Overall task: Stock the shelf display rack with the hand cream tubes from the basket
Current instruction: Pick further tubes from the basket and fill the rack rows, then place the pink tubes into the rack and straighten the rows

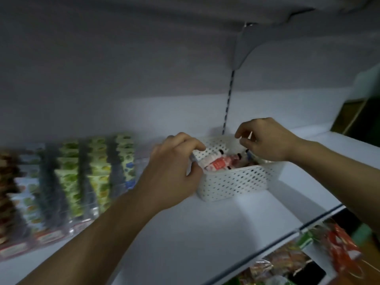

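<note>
left hand (174, 171) gripping white basket (232, 182) rim, right hand (265, 140) curled loosely over tubes (218, 163), grip unclear

Dim light — pale grey back wall (123, 79), a slotted upright (228, 103) (metal) running down it.

— What colour is the perforated plastic basket (232, 182) on my shelf?

— White, dotted with small holes. The hand cream tubes (218, 163) inside look red and white with dark caps.

— And the flat packets (96, 171) at nine o'clock?

— Green and yellow leafy prints on pale backgrounds, some blue, blurred. The painted metal shelf (185, 233) is plain white.
</note>
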Demonstrator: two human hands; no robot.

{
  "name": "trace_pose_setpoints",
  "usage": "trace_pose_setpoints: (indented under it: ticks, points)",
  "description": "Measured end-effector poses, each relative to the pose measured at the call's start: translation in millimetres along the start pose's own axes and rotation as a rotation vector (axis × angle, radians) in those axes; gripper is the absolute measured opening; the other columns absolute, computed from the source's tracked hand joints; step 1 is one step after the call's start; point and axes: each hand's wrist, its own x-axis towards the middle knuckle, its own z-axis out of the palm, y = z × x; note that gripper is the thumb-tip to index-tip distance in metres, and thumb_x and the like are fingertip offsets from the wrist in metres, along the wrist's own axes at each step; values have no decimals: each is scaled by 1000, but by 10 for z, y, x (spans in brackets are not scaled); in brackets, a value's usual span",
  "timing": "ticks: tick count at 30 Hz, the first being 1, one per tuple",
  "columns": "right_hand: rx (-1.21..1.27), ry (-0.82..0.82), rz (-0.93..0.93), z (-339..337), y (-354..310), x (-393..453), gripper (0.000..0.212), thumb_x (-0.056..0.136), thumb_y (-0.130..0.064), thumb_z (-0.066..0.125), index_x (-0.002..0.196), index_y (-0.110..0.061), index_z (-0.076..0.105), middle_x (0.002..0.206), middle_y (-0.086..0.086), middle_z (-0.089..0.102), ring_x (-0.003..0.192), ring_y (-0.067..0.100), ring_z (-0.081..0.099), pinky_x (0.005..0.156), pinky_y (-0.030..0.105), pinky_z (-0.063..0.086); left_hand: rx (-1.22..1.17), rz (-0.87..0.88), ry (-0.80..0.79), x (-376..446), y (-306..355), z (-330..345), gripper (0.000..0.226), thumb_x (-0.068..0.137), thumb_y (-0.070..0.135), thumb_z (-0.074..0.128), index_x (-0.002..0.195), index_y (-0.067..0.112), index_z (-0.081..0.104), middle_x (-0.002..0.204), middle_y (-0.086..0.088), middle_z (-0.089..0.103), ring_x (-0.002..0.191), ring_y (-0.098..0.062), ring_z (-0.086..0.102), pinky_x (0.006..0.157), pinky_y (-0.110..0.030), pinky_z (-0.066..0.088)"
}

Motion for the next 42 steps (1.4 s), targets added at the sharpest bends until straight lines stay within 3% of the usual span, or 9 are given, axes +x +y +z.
trace_pose_setpoints:
  ticks: [5, 9, 18, 22, 25, 29, 32, 36, 42]
  points:
    - [27, -109, 226, 86, 410, 81, 28, 97, -18, 51, 121, -18, 66, 119, 3, 69, 107, 23, 62, 84, 25, 42, -167, -23, -26, 490, 176, 421, 23, 85, 16, 60, 106, 21, 68, 88, 14, 66, 81, -6, 62, 73, -28, 53]
    - [-32, -303, 284, 245, 423, 206, 40, 94, -37, 62, 129, -18, 58, 122, 6, 67, 105, 26, 63, 87, 34, 52, -83, -214, -181, 780, 127, 734, 22, 88, 23, 58, 108, 29, 66, 90, 12, 68, 82, -11, 64, 75, -31, 56]
    - [-377, -435, 193, 420, 150, 446, 37, 89, -45, 69, 72, -19, 50, 75, -3, 59, 62, 11, 53, 61, 30, 43, 224, -293, -379, 779, -37, 713, 35, 86, 53, 66, 109, 26, 64, 109, 1, 67, 96, -19, 63, 81, -37, 54]
    - [-99, -334, 159, 246, 118, 432, 28, 95, -35, 60, 76, -15, 56, 76, 2, 61, 70, 20, 62, 58, 27, 47, 32, -359, -380, 804, -49, 717, 61, 78, 68, 69, 125, 32, 55, 102, 10, 71, 90, -11, 66, 80, -37, 57]
    - [458, -147, 215, 22, 36, 411, 23, 94, -31, 64, 98, -9, 68, 87, 11, 73, 75, 23, 72, 62, 28, 57, -282, -391, -351, 852, -5, 688, 74, 78, 59, 73, 140, 31, 46, 114, 12, 67, 96, -7, 66, 88, -39, 57]
    - [1057, -222, 181, -98, -30, 341, 20, 98, -16, 62, 113, -3, 65, 100, 18, 75, 80, 26, 75, 71, 28, 61, -443, -380, -228, 880, -19, 630, 38, 90, 45, 68, 124, 31, 58, 103, 10, 72, 81, -9, 71, 76, -43, 61]
    - [738, -333, 160, -16, 124, 363, 20, 99, -7, 54, 117, -11, 62, 109, 11, 73, 87, 28, 74, 77, 39, 63, -412, -406, -235, 877, -77, 602, 17, 95, 28, 60, 111, 29, 57, 90, -3, 70, 64, -22, 67, 65, -45, 57]
    - [256, -883, -33, 175, 72, 275, 41, 93, -14, 65, 131, -29, 59, 113, -12, 65, 105, 7, 62, 95, 34, 54, -358, -380, -202, 858, -57, 582, 9, 90, 21, 57, 97, 26, 54, 78, -2, 63, 57, -13, 54, 53, -27, 40]
    - [221, -911, -90, 315, -18, 338, 24, 93, -24, 69, 115, -31, 64, 98, -13, 64, 93, 7, 62, 92, 36, 57, -298, -363, -200, 838, -85, 584, 9, 88, 19, 58, 96, 23, 55, 80, -2, 63, 62, -16, 55, 52, -27, 38]
